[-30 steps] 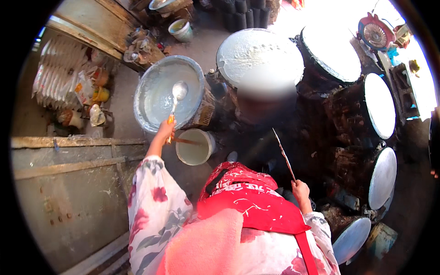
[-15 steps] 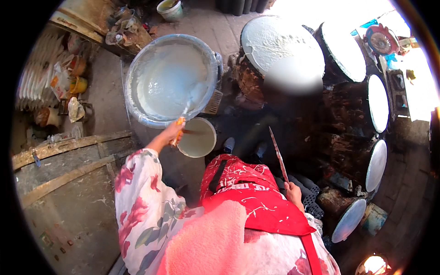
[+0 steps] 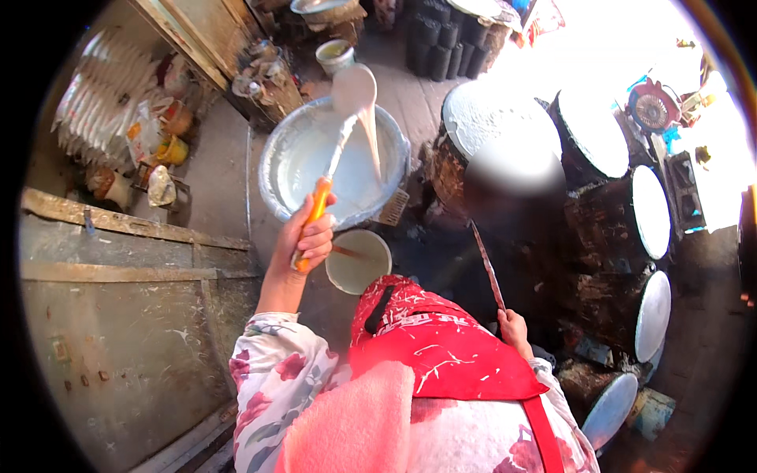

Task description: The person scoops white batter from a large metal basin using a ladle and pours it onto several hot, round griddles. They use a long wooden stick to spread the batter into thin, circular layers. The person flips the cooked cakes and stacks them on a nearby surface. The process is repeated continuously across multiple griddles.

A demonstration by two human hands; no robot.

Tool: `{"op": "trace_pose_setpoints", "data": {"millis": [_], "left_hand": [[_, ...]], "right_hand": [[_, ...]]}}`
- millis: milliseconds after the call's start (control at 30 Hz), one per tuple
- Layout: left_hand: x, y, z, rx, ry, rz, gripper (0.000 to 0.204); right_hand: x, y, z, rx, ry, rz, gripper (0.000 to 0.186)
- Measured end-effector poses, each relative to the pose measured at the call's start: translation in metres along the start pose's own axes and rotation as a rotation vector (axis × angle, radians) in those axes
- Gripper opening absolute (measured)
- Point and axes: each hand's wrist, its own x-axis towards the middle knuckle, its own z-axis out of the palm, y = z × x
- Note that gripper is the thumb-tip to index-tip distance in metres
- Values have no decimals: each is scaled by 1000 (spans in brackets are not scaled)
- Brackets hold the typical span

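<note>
My left hand is closed round the orange handle of a ladle. The ladle is raised above a wide tub of creamy white liquid, and a strand of that liquid runs down from its bowl. My right hand grips one end of a long, thin, whitish-stained stick or blade, which points forward. A smaller pail stands just on my side of the tub, with a brown stick-like handle in it.
Round drum-shaped stoves with white-coated tops curve along my right side. Stacked black briquettes stand ahead, near a small bucket. A wooden-framed panel is at my left, and a red fan far right.
My left hand has lifted the ladle out of the tub's liquid to above it. The view has shifted, and my right hand still holds the stick.
</note>
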Motion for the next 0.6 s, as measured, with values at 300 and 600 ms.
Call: {"op": "trace_pose_setpoints", "data": {"millis": [300,600], "left_hand": [[-17,26,-24,114,-146,366,39],[29,5,-74,1406,957,423,40]], "right_hand": [[17,-23,19,46,-15,-147,39],[-7,7,6,40,36,-61,41]]}}
